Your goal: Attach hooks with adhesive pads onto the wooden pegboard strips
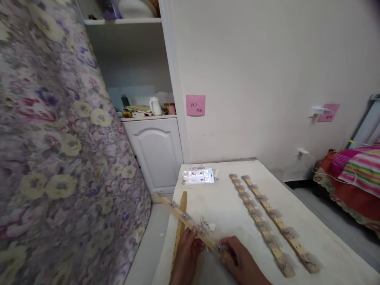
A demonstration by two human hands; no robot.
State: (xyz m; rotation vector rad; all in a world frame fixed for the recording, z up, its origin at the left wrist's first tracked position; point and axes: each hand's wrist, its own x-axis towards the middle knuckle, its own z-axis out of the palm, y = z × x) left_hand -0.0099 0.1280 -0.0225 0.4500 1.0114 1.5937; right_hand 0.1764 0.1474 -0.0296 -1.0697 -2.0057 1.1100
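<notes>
My left hand (186, 253) grips a long wooden strip (178, 211) that runs diagonally over the near left edge of the white table (225, 206). Small clear packets are fastened along the strip. My right hand (242, 259) pinches the same strip a little lower, its fingers closed round a packet there. A second bare wooden strip (181, 221) lies under the held one. Two more strips with packets (258, 221) (279, 223) lie side by side on the table to the right of my hands.
A clear plastic pack (198, 176) lies at the table's far edge. A flowered curtain (59, 150) hangs at the left. Behind stand a white cabinet (157, 154) and a wall with a pink note (195, 105). A striped bedcover (356, 174) is at right.
</notes>
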